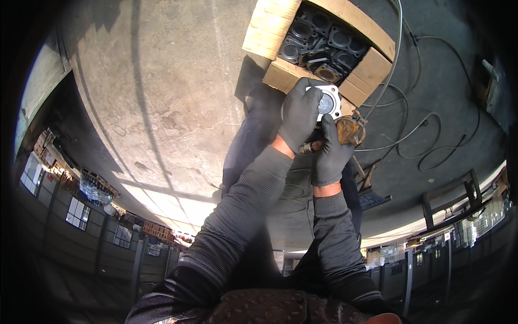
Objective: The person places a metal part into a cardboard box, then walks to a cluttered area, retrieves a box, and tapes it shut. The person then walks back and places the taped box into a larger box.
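Here, the gloved left hand (300,113) clamps its grip on a pale square metal housing (329,102), just below a wooden crate (372,67) of dark castings, while the right hand (330,156) closes around a rusty power tool (348,130) touching it.

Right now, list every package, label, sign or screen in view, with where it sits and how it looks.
Cardboard box: on the concrete floor just beyond the hands, open-topped, tan flaps, filled with dark grey square metal parts.
Labels, signs, screens: none can be made out.
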`<control>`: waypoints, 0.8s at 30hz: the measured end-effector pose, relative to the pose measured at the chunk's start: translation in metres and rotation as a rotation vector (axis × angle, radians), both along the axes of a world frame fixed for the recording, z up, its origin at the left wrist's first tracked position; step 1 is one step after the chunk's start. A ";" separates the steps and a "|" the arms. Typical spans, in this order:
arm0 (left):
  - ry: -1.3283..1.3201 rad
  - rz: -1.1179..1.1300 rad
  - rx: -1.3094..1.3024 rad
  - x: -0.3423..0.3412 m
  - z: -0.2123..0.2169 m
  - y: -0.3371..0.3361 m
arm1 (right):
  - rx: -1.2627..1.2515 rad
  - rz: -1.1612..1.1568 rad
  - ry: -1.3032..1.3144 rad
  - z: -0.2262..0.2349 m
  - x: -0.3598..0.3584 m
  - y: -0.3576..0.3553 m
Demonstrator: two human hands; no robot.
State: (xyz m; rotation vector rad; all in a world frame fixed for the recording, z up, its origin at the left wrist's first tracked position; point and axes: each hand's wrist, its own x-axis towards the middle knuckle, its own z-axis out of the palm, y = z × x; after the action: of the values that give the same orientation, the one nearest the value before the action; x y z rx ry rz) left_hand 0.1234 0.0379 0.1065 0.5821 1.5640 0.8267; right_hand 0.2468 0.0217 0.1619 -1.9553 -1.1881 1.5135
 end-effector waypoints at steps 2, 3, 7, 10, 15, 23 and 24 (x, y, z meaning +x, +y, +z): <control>-0.179 0.081 0.025 -0.002 -0.003 -0.004 | -0.007 0.044 -0.010 0.000 0.001 0.005; -0.516 0.347 -0.078 -0.002 -0.004 -0.005 | -0.062 -0.030 -0.021 0.000 0.000 0.007; -0.674 0.591 -0.080 -0.007 -0.005 -0.005 | -0.088 -0.237 0.074 -0.005 0.001 0.018; -0.466 0.608 -0.228 -0.017 0.001 0.000 | -0.069 -0.180 0.063 -0.009 0.004 0.025; -0.484 0.502 -0.260 -0.020 0.009 0.010 | -0.146 -0.289 0.151 -0.015 0.008 0.034; -0.058 0.126 0.281 0.002 0.006 0.001 | -0.157 -0.336 0.138 -0.012 0.004 0.033; -0.208 0.197 0.211 0.004 0.005 0.000 | -0.139 -0.327 0.156 -0.011 0.003 0.032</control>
State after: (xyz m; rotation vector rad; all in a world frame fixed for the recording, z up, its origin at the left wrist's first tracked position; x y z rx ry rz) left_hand 0.1271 0.0381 0.1117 0.4796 1.3667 1.1745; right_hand 0.2493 0.0538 0.1507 -1.9606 -0.6751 1.5713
